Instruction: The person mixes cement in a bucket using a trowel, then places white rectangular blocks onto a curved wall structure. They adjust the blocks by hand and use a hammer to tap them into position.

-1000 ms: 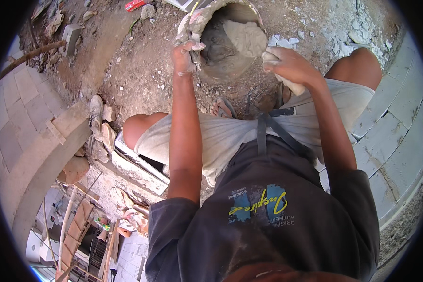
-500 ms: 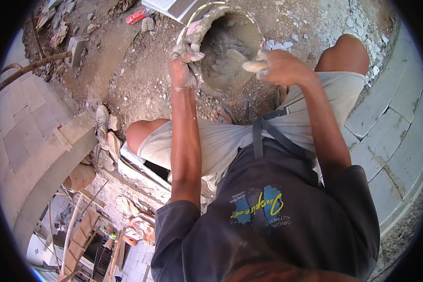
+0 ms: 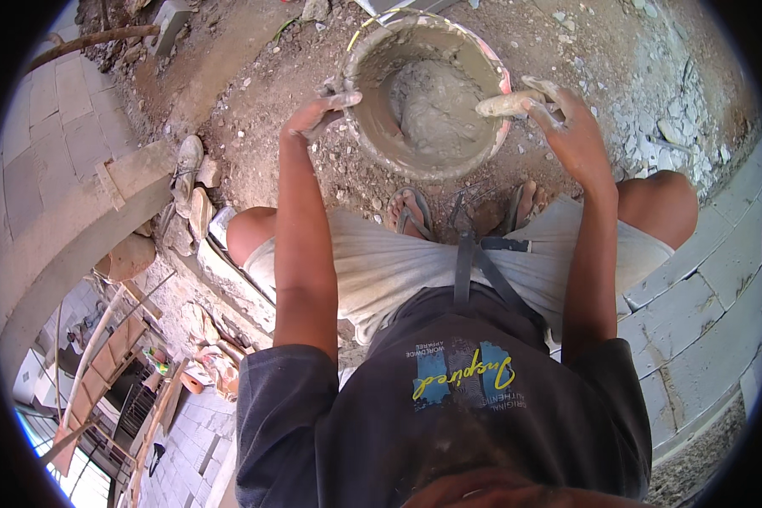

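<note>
A round bucket stands on the dirt in front of my feet, its inner wall coated with grey mortar. Wet mortar lies inside, heaped in the middle. My left hand, smeared with mortar, is closed at the left rim, its thumb over the edge. On the opposite side my right hand grips a thick, mortar-caked tool handle between thumb and fingers. That handle reaches across the right rim into the bucket; the rest of the tool cannot be made out.
A thin wire bail arches over the bucket's far left rim. Broken pale rubble lies to the right, beside grey block paving. A curved concrete edge and an old shoe are at left.
The bucket has gone from tilted to more upright and sits further right in view. My right hand has shifted to its right rim with the handle, and my left hand stays at the left rim.
</note>
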`<state>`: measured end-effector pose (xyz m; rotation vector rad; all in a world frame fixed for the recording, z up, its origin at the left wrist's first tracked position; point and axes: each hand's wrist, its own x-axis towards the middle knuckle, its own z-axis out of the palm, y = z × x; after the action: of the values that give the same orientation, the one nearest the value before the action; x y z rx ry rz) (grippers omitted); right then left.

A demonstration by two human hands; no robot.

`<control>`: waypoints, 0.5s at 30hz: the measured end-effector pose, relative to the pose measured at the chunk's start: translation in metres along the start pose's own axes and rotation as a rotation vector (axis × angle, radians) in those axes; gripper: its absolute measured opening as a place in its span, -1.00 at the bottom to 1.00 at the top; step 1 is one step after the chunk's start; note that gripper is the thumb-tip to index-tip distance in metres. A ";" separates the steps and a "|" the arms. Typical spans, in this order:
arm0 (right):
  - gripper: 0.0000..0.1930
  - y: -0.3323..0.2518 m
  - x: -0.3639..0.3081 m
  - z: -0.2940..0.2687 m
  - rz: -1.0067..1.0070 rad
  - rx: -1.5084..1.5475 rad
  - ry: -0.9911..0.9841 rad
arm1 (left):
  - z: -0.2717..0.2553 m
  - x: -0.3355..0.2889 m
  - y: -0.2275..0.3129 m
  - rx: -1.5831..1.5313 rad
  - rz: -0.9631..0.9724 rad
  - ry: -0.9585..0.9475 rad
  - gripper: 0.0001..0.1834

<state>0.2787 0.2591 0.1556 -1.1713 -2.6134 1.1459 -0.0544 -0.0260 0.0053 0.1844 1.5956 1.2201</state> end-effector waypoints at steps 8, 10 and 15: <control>-0.59 0.054 -0.006 -0.018 0.348 0.312 0.491 | -0.140 0.101 0.101 0.844 0.080 0.576 -0.51; -0.58 0.069 -0.022 -0.012 0.328 0.323 0.473 | -0.138 0.142 0.106 1.116 0.079 0.638 -0.57; -0.61 0.098 -0.073 -0.007 0.375 0.236 0.393 | -0.126 0.241 0.118 1.325 0.259 0.498 -0.40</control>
<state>0.3940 0.2574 0.1136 -1.6745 -1.9672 1.0963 -0.3075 0.1100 -0.0686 0.9950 2.6755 0.1721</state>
